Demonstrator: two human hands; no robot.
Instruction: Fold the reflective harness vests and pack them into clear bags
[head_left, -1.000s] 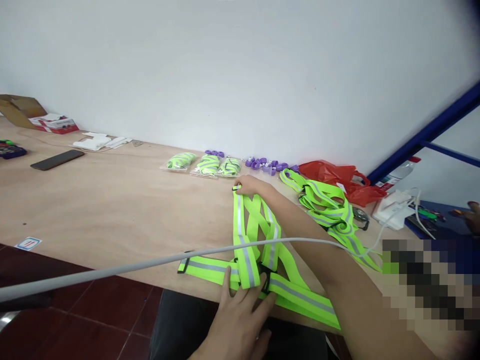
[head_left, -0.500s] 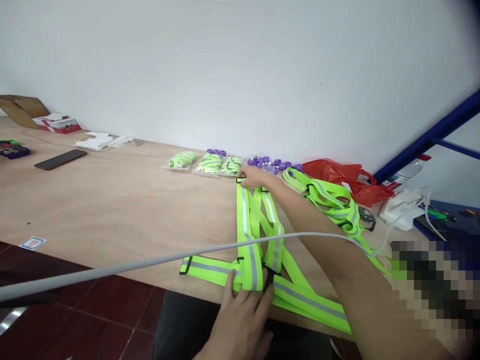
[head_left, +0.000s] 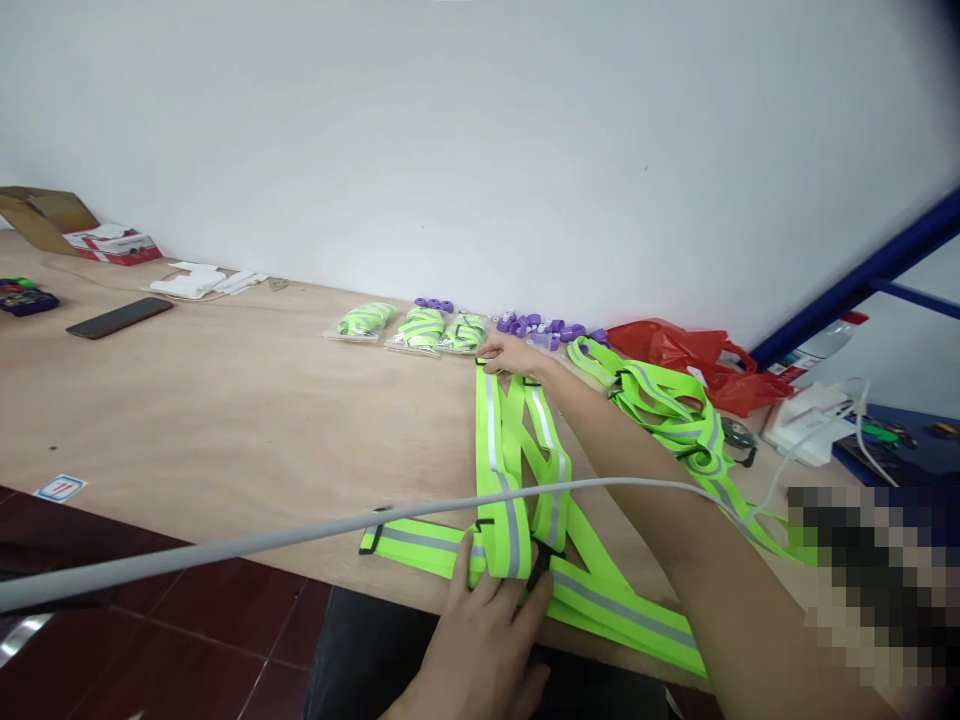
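A neon yellow-green reflective vest (head_left: 512,520) made of straps with grey stripes and black buckles lies partly folded at the table's front edge. My left hand (head_left: 484,630) rests on its lower straps, fingers spread over the strap fold and beside a black buckle. At the far end of the long strap, my right hand (head_left: 511,354) has its fingers closed at the end by the black slider; the fingertips are partly hidden. A white cable (head_left: 300,530) crosses in front of the vest and my right forearm.
Behind my right hand lie bagged vests (head_left: 418,328) and purple plastic pieces (head_left: 551,328). To the right are more loose reflective straps (head_left: 667,400), a red plastic bag (head_left: 675,350) and a white adapter (head_left: 802,425). A black phone-like slab (head_left: 120,318) lies at left.
My right hand has shifted very slightly at the strap's far end. My left hand stays on the lower straps, and the vest lies almost as before.
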